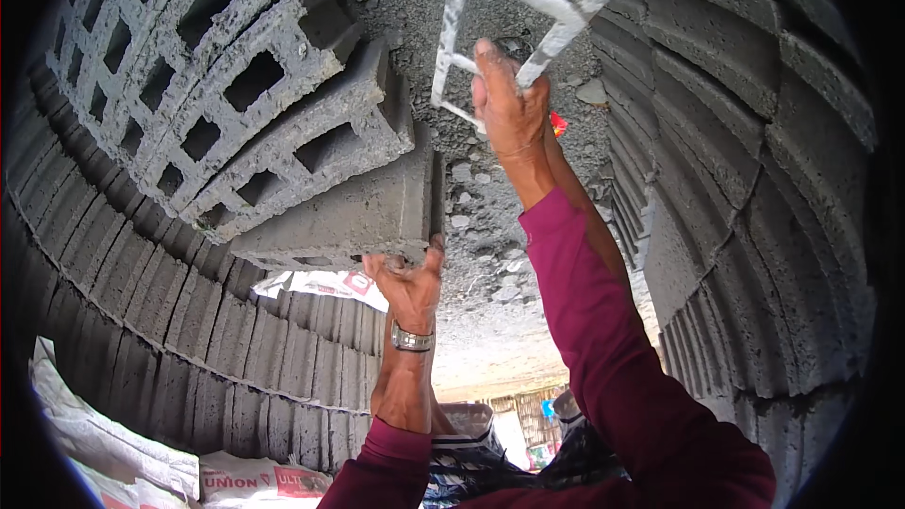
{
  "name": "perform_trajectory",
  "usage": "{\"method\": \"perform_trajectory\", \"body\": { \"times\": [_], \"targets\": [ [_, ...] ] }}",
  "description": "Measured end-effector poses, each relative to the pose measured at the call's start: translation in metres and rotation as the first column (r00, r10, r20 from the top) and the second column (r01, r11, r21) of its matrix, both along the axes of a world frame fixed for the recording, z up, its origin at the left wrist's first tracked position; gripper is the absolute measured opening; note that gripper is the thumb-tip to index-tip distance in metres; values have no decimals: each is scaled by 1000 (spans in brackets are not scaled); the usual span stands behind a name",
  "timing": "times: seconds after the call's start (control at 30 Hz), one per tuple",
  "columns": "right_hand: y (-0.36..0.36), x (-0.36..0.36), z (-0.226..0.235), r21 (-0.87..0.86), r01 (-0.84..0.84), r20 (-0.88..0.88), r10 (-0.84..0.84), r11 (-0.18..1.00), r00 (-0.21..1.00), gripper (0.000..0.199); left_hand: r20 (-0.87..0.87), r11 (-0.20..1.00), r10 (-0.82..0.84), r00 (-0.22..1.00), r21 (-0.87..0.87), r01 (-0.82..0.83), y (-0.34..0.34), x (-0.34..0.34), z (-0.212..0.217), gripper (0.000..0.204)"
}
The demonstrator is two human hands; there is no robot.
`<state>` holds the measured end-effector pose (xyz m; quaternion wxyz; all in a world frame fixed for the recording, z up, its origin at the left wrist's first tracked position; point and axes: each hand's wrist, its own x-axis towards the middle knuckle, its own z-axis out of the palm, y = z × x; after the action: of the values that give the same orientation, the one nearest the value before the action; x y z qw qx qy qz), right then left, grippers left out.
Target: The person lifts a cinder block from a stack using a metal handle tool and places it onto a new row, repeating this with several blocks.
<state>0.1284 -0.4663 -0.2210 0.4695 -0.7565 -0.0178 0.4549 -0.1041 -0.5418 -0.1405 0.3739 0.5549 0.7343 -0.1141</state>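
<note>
My left hand (407, 275), with a metal watch on the wrist, grips the near bottom edge of a grey concrete block (353, 212) and holds it up at the end of a stack of hollow blocks (217, 85). My right hand (509, 104) is stretched out farther ahead and closed around a bar of a white-painted metal frame (556, 9) that stands over the gravel ground (490, 217). Both sleeves are dark magenta.
Walls of stacked grey concrete blocks rise on the left (141, 320) and on the right (754, 151), with a narrow gravel lane between them. White sacks (113, 457) lie at the lower left. A small red scrap (558, 123) lies on the ground by my right wrist.
</note>
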Motion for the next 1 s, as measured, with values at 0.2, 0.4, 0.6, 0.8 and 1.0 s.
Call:
{"method": "perform_trajectory", "body": {
  "times": [0.2, 0.4, 0.6, 0.8, 1.0],
  "targets": [
    [-61, -53, -75, -187, -184, 206, 221, 965, 953, 50, 309, 968, 229, 923, 30, -250, 9, 16, 10, 45],
    [-57, -38, -38, -133, 32, 53, -25, 991, 998, 51, 220, 954, 301, 928, -67, -293, 9, 8, 24, 55],
    [-27, -16, -18, 28, 104, 57, -106, 994, 993, 44, 101, 993, 38, 994, -113, -27, -20, -11, -6, 65],
    [-22, -37, -28, 13, -17, 168, 15, 1000, 986, 51, 120, 991, 113, 986, -90, -103, -14, -3, 0, 64],
    [-41, -56, -29, -23, -22, 112, 24, 999, 993, 34, 27, 999, -10, 1000, -47, 11, -6, -7, 5, 56]
  ]
}}
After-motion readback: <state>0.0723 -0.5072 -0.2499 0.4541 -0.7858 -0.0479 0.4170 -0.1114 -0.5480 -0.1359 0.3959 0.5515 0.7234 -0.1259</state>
